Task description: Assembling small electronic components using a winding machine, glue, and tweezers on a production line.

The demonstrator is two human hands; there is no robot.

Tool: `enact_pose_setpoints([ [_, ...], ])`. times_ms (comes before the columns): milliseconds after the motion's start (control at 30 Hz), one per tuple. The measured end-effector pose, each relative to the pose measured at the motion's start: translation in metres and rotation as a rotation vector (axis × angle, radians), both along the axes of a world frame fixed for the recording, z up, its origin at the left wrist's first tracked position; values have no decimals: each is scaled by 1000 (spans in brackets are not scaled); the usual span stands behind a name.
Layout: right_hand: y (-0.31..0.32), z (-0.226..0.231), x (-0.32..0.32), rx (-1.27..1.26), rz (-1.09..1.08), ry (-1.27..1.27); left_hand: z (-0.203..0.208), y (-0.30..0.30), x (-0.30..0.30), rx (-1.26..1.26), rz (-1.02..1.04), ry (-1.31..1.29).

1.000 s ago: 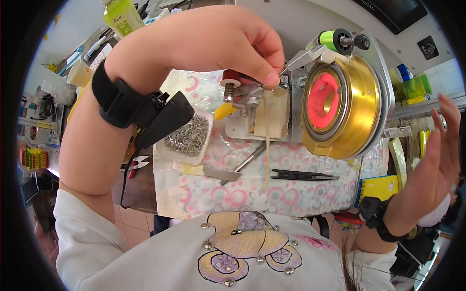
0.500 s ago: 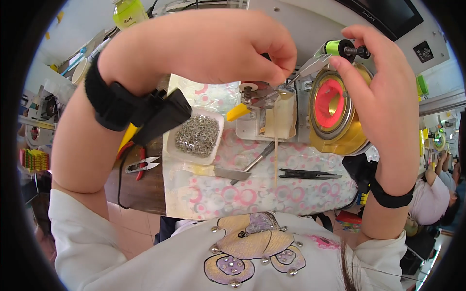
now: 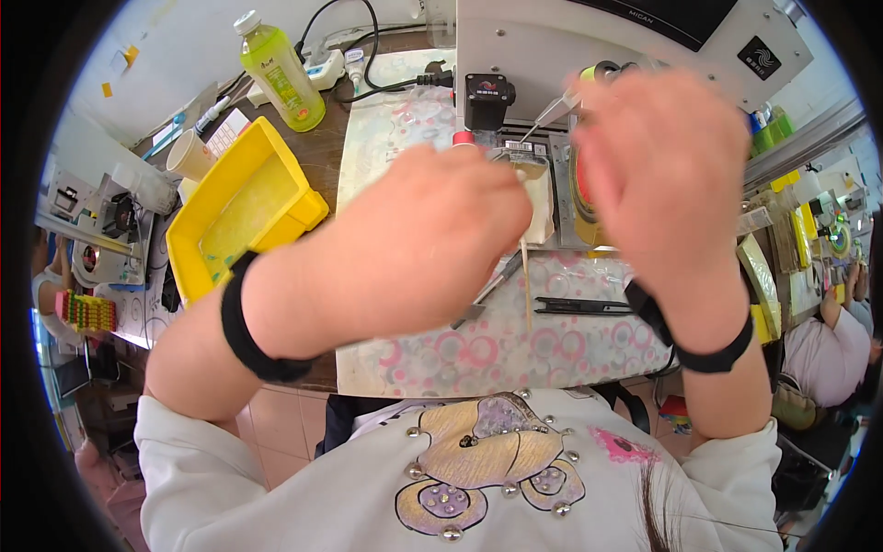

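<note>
well, showing the left hand [image 3: 441, 239] curled near the pale block [image 3: 541, 213], with fingertips hidden; cannot tell whether gripping anything. also showing the right hand [image 3: 667, 170], blurred, in front of the gold drum [image 3: 590, 232], hiding most of it; cannot tell whether open or closed. below, showing black tweezers [image 3: 589, 306] on the patterned cloth [image 3: 589, 359]; farther left, a yellow bin [image 3: 294, 216] near a green bottle [image 3: 287, 85].
</note>
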State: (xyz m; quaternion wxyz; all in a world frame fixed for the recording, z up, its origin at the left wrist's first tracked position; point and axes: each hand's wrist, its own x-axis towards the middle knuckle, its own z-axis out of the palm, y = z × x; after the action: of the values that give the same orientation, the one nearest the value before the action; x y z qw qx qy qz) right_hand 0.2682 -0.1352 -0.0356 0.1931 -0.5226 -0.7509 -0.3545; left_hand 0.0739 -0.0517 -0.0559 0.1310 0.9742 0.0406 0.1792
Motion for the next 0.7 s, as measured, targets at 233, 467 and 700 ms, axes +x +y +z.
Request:
enact_pose_setpoints([
  [233,-17,-52,-39,-91,214,120,-10,-36,-35,-237,-30,-69],
  [467,-6,-67,-35,-147,104,52,24,47,-12,-603,19,130],
  [700,-7,-73,-41,-233,-74,-21,4,94,48,-984,-60,400],
])
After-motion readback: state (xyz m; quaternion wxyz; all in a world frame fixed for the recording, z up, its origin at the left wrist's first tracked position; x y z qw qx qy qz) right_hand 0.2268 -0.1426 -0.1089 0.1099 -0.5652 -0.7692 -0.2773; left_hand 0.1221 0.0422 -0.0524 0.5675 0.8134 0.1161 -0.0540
